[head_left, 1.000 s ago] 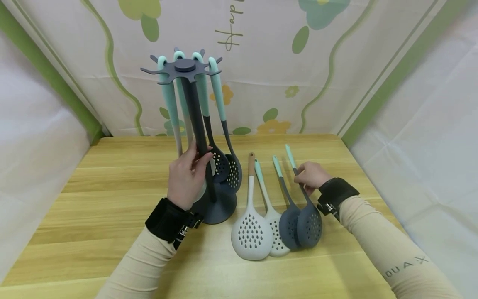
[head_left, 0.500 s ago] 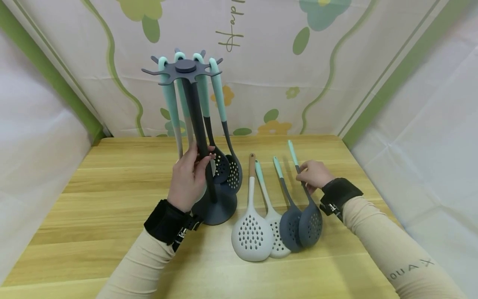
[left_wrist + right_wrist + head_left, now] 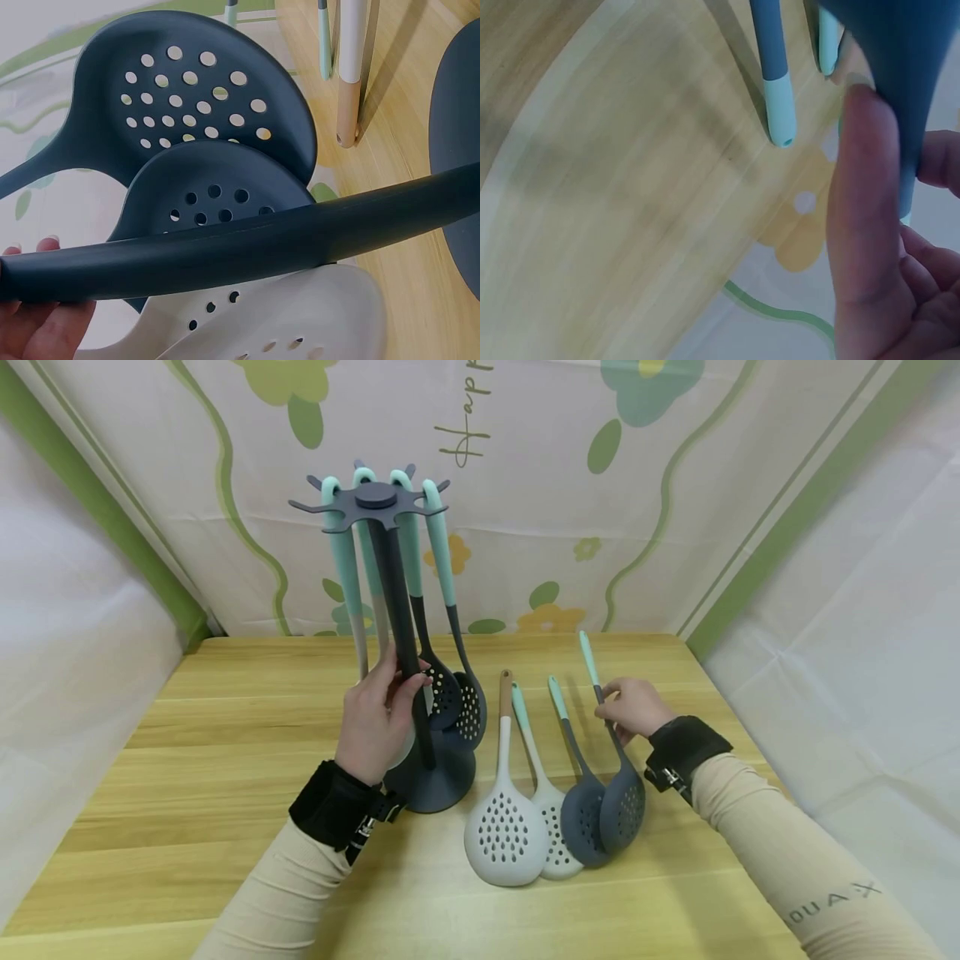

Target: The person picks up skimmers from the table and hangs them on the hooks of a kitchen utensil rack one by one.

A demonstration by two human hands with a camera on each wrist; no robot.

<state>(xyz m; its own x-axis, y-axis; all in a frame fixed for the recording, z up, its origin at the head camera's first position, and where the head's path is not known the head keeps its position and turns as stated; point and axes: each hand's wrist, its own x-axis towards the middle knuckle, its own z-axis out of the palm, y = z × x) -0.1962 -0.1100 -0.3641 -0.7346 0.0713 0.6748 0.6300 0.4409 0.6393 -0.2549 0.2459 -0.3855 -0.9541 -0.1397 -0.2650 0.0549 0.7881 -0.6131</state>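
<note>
My left hand [image 3: 372, 718] grips the dark post of a utensil stand [image 3: 390, 577], fingers and thumb wrapped around it. Several mint-handled utensils hang from its hooks, among them a dark slotted spoon [image 3: 187, 90] and light-coloured ones [image 3: 315, 307] in the left wrist view. On the right, my right hand [image 3: 636, 708] pinches the dark shaft of a mint-handled skimmer [image 3: 622, 810] between thumb and fingers. Its handle end is raised, while its perforated head stays low beside another dark skimmer [image 3: 582, 827]. In the right wrist view my thumb [image 3: 866, 202] presses along the shaft.
A white skimmer with a brown handle [image 3: 506, 835] lies on the wooden table [image 3: 247, 860] right of the stand. Partly under it is a white slotted turner [image 3: 557, 835] with a mint handle. A patterned curtain [image 3: 525, 527] rises behind the table.
My right hand has lifted the handle end of the skimmer, and its head tilts up more than before. The left hand keeps its hold on the stand's post.
</note>
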